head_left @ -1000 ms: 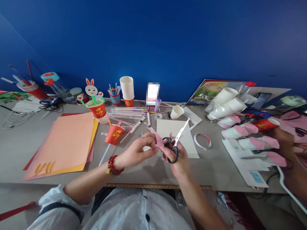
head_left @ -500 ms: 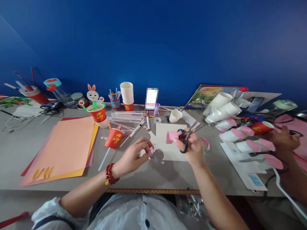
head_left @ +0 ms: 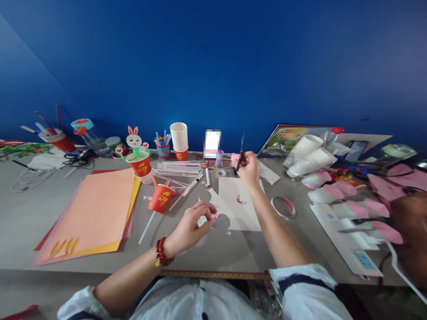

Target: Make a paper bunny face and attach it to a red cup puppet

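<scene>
My left hand [head_left: 191, 224] is low over the table, fingers curled in a loose pinch at a small pink paper piece [head_left: 215, 216]. My right hand [head_left: 250, 168] is raised beyond the white sheet and holds black-handled scissors [head_left: 240, 153], blades pointing up and away. A larger pink paper piece [head_left: 235, 158] sticks out left of the scissors at the same fingers. Under my right forearm lies the white sheet [head_left: 230, 195], with a small red-and-black two-leaf shape [head_left: 240, 200] on it. White paper with round cut-outs [head_left: 215, 200] lies by my left fingertips.
Coloured sheets [head_left: 96, 209] are stacked at left. A tilted red paper cup [head_left: 161, 198] and a rabbit figure [head_left: 134, 141] in a cup stand nearby. Tape roll [head_left: 283, 207], power strip [head_left: 347, 244] and pink-topped white cups [head_left: 327, 194] lie right, near another person's blurred arm [head_left: 410, 226].
My right hand has moved forward and left with the scissors and pink paper, uncovering the leaf shape and now hiding the white cup. My left hand stays close to its place; the view tilts slightly up.
</scene>
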`<control>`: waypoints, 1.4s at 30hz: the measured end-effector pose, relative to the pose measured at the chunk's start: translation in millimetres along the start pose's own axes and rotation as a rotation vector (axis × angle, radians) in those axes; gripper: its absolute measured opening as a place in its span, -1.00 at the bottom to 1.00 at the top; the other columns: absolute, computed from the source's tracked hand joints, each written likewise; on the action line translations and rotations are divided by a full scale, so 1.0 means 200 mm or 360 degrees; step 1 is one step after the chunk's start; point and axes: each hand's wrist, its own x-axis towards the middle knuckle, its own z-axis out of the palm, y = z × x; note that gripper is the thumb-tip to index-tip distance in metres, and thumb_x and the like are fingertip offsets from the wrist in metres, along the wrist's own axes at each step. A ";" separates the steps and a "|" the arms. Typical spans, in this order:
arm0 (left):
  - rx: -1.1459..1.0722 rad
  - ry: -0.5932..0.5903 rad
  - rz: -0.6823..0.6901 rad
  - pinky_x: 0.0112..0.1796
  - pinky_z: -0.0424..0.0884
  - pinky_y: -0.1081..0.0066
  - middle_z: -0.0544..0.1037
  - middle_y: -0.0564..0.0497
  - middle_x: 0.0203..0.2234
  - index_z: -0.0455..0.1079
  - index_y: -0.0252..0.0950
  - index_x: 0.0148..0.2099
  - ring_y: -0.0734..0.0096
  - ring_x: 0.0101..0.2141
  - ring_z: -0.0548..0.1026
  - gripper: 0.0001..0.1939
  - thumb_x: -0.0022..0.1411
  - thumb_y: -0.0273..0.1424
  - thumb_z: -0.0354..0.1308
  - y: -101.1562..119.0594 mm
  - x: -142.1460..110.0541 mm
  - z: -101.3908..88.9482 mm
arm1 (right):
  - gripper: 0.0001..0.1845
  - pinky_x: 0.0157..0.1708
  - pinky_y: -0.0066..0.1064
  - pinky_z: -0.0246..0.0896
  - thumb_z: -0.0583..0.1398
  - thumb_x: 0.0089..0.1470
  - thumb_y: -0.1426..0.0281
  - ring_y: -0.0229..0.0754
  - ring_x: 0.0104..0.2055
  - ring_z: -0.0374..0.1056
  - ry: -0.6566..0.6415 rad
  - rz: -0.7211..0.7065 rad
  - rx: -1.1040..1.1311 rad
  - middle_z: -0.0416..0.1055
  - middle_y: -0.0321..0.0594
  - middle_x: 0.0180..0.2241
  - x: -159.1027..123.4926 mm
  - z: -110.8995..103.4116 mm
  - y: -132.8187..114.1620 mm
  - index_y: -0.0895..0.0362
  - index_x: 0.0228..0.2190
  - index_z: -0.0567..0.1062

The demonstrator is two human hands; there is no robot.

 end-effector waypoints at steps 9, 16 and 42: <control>-0.0101 0.0033 -0.0026 -0.05 0.40 0.28 0.50 -0.11 -0.14 0.27 -0.27 -0.36 0.28 -0.08 0.48 -0.84 0.32 -0.42 0.08 -0.01 0.01 0.01 | -0.72 -0.36 -0.33 0.21 0.26 -0.02 0.26 -0.05 -0.33 0.44 -0.0168 0.0116 -0.0269 0.57 -0.11 -0.25 0.07 -0.04 -0.03 0.07 -0.24 0.41; -0.0364 -0.0015 -0.0100 -0.03 0.35 0.26 0.53 -0.13 -0.21 0.25 -0.29 -0.41 0.25 -0.09 0.48 -0.72 0.35 -0.29 0.10 -0.01 0.03 0.00 | -0.73 -0.41 -0.34 0.20 0.29 -0.03 0.26 -0.20 -0.51 0.33 -0.0228 0.0163 0.0058 0.55 -0.18 -0.25 -0.28 -0.18 -0.05 0.06 -0.27 0.40; -0.0325 -0.0124 -0.0118 -0.16 0.33 0.38 0.49 -0.05 -0.27 0.28 -0.29 -0.36 0.35 -0.22 0.44 -0.83 0.29 -0.38 0.13 0.06 0.06 -0.03 | -0.71 -0.46 -0.47 0.24 0.35 -0.09 0.44 -0.30 -0.47 0.29 -0.1083 0.0550 0.1191 0.44 -0.33 -0.37 -0.73 -0.30 -0.37 0.06 -0.30 0.40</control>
